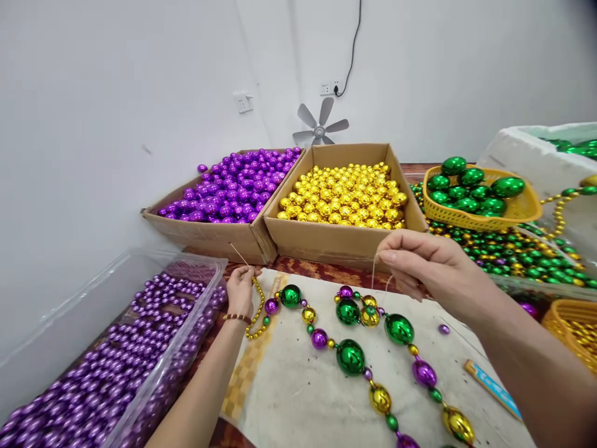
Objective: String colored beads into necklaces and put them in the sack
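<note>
My left hand [240, 291] is closed at the near edge of the cloth, pinching a thin needle [239, 254] that points up and left. From its fingers hangs a strand of small gold beads [255, 333], which runs on into larger green, purple and gold beads [351, 357] lying on the pale cloth [289, 386]. My right hand [420, 258], raised above the cloth, pinches a fine white thread [373, 272] between thumb and fingers. Below it lies the other end of the bead string, with a large green bead [399, 328] and a purple bead [424, 373].
Behind stand cardboard boxes of purple beads [224, 193] and gold beads [345, 199]. A clear tub [153, 367] of small purple beads is at left. At right are a yellow basket [485, 218] with green beads, a foam box [513, 149] and a blue-labelled strip [493, 389].
</note>
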Tool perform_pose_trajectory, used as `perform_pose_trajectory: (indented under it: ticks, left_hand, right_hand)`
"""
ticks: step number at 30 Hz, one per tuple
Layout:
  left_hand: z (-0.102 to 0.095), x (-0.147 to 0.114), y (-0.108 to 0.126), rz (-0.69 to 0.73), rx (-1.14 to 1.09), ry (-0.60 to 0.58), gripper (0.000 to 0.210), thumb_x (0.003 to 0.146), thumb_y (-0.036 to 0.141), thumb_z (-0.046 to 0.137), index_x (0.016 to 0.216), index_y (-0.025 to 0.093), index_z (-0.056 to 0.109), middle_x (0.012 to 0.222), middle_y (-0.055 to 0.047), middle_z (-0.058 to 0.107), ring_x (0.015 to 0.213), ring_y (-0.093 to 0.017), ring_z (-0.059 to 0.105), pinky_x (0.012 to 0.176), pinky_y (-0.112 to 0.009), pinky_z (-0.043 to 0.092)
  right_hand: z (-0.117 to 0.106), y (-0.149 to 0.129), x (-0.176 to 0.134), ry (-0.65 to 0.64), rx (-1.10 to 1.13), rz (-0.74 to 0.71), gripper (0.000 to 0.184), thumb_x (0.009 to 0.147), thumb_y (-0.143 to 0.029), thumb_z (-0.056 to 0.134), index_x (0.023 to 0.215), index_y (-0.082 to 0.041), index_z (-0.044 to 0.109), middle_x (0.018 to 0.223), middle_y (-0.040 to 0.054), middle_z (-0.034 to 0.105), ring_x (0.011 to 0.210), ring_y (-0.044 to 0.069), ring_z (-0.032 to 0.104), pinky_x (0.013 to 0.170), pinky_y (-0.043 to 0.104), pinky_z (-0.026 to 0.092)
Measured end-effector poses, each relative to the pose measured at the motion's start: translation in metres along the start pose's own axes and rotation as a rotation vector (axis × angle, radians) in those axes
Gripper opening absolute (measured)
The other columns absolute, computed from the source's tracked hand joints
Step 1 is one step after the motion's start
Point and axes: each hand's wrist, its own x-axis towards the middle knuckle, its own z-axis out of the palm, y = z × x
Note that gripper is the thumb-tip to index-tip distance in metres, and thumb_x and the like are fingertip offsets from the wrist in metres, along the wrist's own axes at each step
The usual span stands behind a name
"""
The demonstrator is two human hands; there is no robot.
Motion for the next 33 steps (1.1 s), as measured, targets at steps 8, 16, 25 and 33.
perform_pose_trajectory:
  ticks: [8,16,25,33]
  left_hand:
    - [-0.041,-0.096,0.14,0.11,-0.263,-0.215,0.009,0.081,0.03,0.065,0.085,0.022,0.063,0.057,0.004,0.052,0.052,-0.011,0.049,0.049,-0.022,0.041]
    - [-0.024,-0.165,0.211,0.079,-0.3,-0.551,0.008,0.081,0.034,0.065,0.082,0.026,0.067,0.089,-0.006,0.069,0.09,-0.027,0.064,0.076,-0.041,0.053]
    - [0.018,-0.17,0.153,-0.118,-0.393,-0.677,0.012,0.087,0.034,0.058,0.084,0.023,0.06,0.073,-0.002,0.063,0.078,-0.02,0.063,0.076,-0.035,0.05]
    - [0.027,-0.165,0.16,0.112,-0.329,-0.511,0.011,0.085,0.034,0.059,0.084,0.023,0.059,0.124,-0.006,0.059,0.118,-0.026,0.052,0.097,-0.042,0.043]
  right_hand:
    - [-0.005,-0.013,-0.005,0.031,0.126,0.016,0.015,0.085,-0.033,0.063,0.081,-0.019,0.062,0.048,-0.0083,0.034,0.039,0.004,0.024,0.036,0.019,0.016]
    - [0.005,-0.036,-0.008,-0.037,0.116,-0.077,0.011,0.085,-0.025,0.06,0.076,-0.018,0.061,0.046,-0.0088,0.038,0.036,0.003,0.029,0.033,0.016,0.019]
    - [0.012,-0.015,-0.007,-0.126,0.078,-0.012,0.013,0.087,-0.026,0.055,0.077,-0.018,0.057,0.055,-0.0051,0.056,0.038,0.005,0.044,0.036,0.016,0.031]
    - [0.06,0.044,0.006,-0.14,0.43,-0.074,0.011,0.084,-0.027,0.063,0.082,-0.016,0.063,0.089,0.0021,0.069,0.088,0.013,0.063,0.085,0.027,0.045]
